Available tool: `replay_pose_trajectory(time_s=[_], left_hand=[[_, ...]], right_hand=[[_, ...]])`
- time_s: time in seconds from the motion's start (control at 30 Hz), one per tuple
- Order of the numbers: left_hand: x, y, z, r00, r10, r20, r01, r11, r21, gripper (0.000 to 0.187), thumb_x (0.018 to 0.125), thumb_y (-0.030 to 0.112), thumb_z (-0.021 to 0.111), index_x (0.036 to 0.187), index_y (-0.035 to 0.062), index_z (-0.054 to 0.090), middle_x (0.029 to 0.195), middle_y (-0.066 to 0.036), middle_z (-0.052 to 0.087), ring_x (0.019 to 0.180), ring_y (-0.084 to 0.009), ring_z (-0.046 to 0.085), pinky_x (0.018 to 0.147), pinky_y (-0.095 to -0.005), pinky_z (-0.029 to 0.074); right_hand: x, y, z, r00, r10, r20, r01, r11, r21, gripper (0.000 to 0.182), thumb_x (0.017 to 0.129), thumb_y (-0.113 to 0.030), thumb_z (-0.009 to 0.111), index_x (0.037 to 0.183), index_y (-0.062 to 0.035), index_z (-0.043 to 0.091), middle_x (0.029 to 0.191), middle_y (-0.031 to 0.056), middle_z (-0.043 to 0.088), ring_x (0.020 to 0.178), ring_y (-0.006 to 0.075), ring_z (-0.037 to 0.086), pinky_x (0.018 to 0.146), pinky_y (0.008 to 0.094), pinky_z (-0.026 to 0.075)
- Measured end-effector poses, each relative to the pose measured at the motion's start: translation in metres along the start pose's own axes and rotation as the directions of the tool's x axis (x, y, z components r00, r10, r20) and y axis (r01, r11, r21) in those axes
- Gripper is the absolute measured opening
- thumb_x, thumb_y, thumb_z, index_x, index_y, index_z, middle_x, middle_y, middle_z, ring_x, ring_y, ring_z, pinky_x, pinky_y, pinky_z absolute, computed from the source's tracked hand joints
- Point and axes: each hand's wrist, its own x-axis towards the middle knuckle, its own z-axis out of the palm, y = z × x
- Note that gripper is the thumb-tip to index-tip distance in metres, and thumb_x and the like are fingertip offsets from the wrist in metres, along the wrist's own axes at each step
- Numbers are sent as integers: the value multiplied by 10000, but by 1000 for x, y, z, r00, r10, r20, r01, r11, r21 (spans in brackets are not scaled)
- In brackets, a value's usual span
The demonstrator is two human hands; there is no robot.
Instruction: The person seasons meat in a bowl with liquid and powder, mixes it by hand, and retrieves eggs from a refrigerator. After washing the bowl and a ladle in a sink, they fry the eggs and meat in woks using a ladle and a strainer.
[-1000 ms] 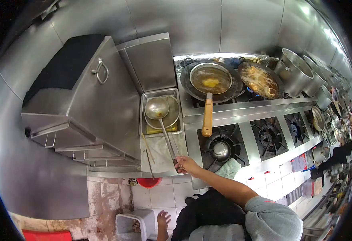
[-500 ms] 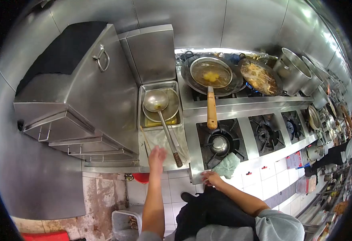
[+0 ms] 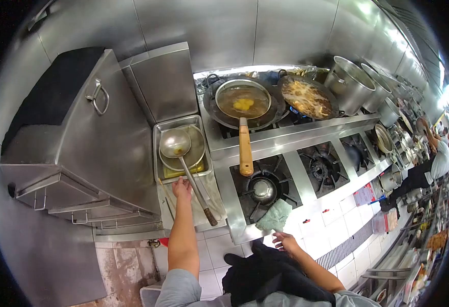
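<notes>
My left hand (image 3: pixel 182 190) is open, reaching over the counter just below the steel tray (image 3: pixel 156 148), beside the handle of a long ladle (image 3: pixel 176 143). The ladle's round bowl rests over a round pan or strainer in the tray; its wooden grip (image 3: pixel 210 217) lies toward the counter's front edge. Thin sticks (image 3: pixel 166 192) lie left of my hand. My right hand (image 3: pixel 285 242) hangs open with loosely bent fingers near a green cloth (image 3: pixel 275 216) on the stove's front edge. I cannot see anything held in either hand.
A wooden-handled strainer (image 3: pixel 245 148) sits over a wok (image 3: pixel 211 108) with yellow food in oil. Another wok (image 3: pixel 309 97) holds foaming oil above a blue flame. Tall pots (image 3: pixel 349 84) stand right of it. Burners (image 3: pixel 263 191) line the front. Another person (image 3: pixel 434 163) stands far right.
My left hand has moved forward toward the tray, alongside the ladle handle. My right hand has shifted from the stove's edge to just below the cloth. The view has turned to the right.
</notes>
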Motion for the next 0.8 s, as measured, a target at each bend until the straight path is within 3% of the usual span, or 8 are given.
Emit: replay_pose_trajectory(time_s=[0.4,0.47,0.5,0.57,0.63,0.7,0.77,0.8], left_hand=[[-19,-13,-17,993,102,-55,-104,994,-31,216,886,120,600,924,109,388,792,-74,575,672,-207,595,560,-312,467],[-25,-11,-27,993,86,85,-84,996,-33,208,888,141,604,958,96,413,811,-88,587,690,-211,604,584,-328,495],[-28,-10,-32,994,92,58,-90,995,-38,208,888,141,604,958,96,413,811,-88,587,690,-211,604,584,-328,495],[-47,4,-29,999,-36,15,33,991,129,198,892,154,599,999,82,449,819,-92,598,701,-221,610,608,-343,522],[-73,15,-41,999,12,39,-20,975,219,211,877,167,618,1012,62,495,826,-82,608,706,-209,615,630,-353,540],[-119,28,-43,941,338,24,-267,696,667,228,837,154,654,989,46,523,839,-73,610,710,-207,611,645,-354,519],[-156,29,-56,709,691,140,-462,305,833,261,793,173,686,971,42,546,861,-75,599,747,-227,602,671,-377,488],[-166,26,-65,710,690,140,-458,302,836,261,793,173,686,971,42,546,861,-75,599,747,-227,602,671,-377,488]], right_hand=[[13,-13,1,999,-15,46,17,999,-48,342,956,-328,478,1159,-77,589,898,56,645,668,122,569,593,262,468],[16,-14,2,998,-2,59,4,999,-32,342,952,-324,487,1158,-69,585,896,62,645,666,124,572,591,262,468],[16,-13,2,997,11,75,-7,999,-52,342,952,-324,487,1158,-69,585,896,62,645,666,124,572,591,262,468],[17,-15,5,999,18,46,-16,998,-54,298,948,-293,494,1125,-73,591,869,46,625,680,121,561,585,255,442],[20,-16,6,998,32,58,-27,996,-79,295,949,-298,495,1115,-75,592,874,46,626,681,122,561,588,257,443],[25,-13,6,996,18,83,-12,998,-70,295,951,-304,495,1107,-73,593,874,44,627,685,123,561,598,263,445],[32,-11,6,996,18,86,-11,996,-88,310,950,-313,493,1127,-78,592,882,50,635,676,126,564,592,264,454],[33,-10,7,996,16,86,-6,994,-110,327,950,-323,492,1148,-83,590,890,56,643,667,129,568,586,265,462]])
